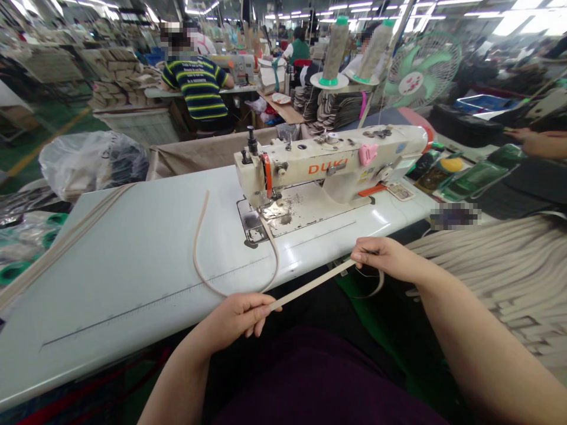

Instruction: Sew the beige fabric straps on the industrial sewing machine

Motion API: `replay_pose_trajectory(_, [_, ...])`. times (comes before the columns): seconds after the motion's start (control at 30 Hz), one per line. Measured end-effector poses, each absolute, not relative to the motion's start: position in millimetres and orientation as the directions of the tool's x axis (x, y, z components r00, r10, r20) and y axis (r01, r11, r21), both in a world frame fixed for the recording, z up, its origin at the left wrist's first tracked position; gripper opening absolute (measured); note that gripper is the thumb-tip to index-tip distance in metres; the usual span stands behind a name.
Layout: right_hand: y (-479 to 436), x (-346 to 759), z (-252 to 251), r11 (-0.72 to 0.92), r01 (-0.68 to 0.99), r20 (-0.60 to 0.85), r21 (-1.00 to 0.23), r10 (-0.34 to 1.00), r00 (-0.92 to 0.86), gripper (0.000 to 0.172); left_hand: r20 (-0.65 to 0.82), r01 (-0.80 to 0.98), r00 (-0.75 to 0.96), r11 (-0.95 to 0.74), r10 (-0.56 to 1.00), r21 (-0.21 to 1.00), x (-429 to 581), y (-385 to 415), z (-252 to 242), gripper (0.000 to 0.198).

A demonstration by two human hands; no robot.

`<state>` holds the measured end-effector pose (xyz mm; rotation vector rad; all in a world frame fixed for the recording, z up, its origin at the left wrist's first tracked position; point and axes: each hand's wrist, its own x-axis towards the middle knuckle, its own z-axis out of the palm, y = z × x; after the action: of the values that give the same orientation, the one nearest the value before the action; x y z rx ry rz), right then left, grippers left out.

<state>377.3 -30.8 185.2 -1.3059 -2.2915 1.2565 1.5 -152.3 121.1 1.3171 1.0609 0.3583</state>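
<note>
A narrow beige fabric strap (pixel 313 285) stretches taut between my two hands in front of the table edge. My left hand (pixel 241 319) pinches it at the lower left, and my right hand (pixel 376 255) grips it at the upper right. From the right hand a short end of strap curls down. Beyond my left hand, strap lies looped on the white table; one piece runs up to the needle area of the sewing machine (pixel 330 168), another curves away to the left. Whether these loops are one strap, I cannot tell.
More beige straps (pixel 95 215) lie across the table's left end. At right sits a large pile of beige strips (pixel 500 277), with a green bottle (pixel 487 171) behind it. Thread cones (pixel 335 50) and a fan (pixel 423 71) stand behind the machine. A person in a striped shirt (pixel 195 85) sits beyond.
</note>
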Motion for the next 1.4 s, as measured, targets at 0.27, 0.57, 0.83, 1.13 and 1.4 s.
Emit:
replay_pose_trajectory(0.27, [-29,375,184,0.236,0.606,-0.222,-0.76,0.782,-0.583,0.058,-0.43,0.351,0.518,0.275,0.74,0.895,1,-152,123,0.044])
replay_pose_trajectory(0.57, [-29,378,188,0.209,0.575,-0.192,-0.791,0.808,-0.557,0.055,-0.38,0.34,0.445,0.239,0.811,0.909,-1,-157,127,0.047])
replay_pose_trajectory(0.83, [-30,384,191,0.177,0.546,-0.22,-0.819,0.782,-0.583,0.045,-0.328,0.274,0.42,0.226,0.846,0.935,1,-155,121,0.032])
replay_pose_trajectory(1.13, [-29,386,187,0.173,0.547,-0.229,-0.819,0.776,-0.588,0.047,-0.358,0.297,0.424,0.245,0.832,0.923,-1,-157,120,0.035])
replay_pose_trajectory(1.4, [-28,386,183,0.172,0.545,-0.235,-0.82,0.767,-0.596,0.046,-0.372,0.27,0.447,0.273,0.814,0.923,3,-154,125,0.038])
